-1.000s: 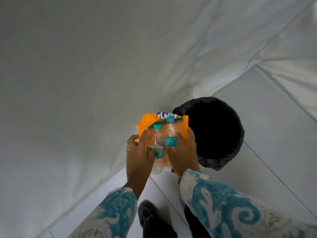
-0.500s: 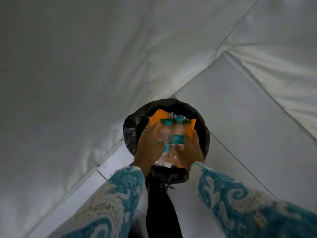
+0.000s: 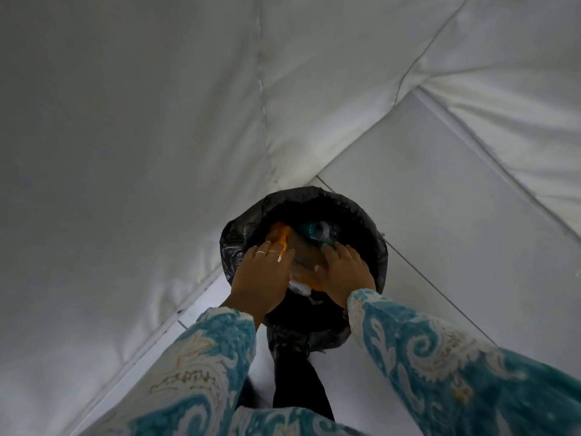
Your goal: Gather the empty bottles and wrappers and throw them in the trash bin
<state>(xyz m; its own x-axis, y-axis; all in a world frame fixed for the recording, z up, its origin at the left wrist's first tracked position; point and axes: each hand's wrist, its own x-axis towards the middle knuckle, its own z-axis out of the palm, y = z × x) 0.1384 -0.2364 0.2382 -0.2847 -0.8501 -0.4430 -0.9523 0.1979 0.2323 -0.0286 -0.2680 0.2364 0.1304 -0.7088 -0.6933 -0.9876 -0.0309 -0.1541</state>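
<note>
- The trash bin (image 3: 374, 234), round and lined with a black bag, stands on the pale tiled floor (image 3: 446, 240) in a corner where white cloth walls (image 3: 125, 136) meet; both hands reach into its mouth from the near side.
- Patterned teal-and-cream sleeves (image 3: 440, 350) cover both forearms down to the wrists.
- The left hand (image 3: 262, 278), with rings on two fingers, lies over the left half of the opening, its fingers curled around the edge of the orange wrapper (image 3: 280, 239).
- The right hand (image 3: 344, 273) lies over the right half, fingers bent down on the bundle; whether it grips or only presses cannot be told.
- The orange wrapper sits between the two hands, inside the rim, with another strip of it showing under the right palm.
- A clear bottle (image 3: 320, 232) with a teal label lies tilted inside the bin just beyond the right fingertips, deeper than the wrapper.
</note>
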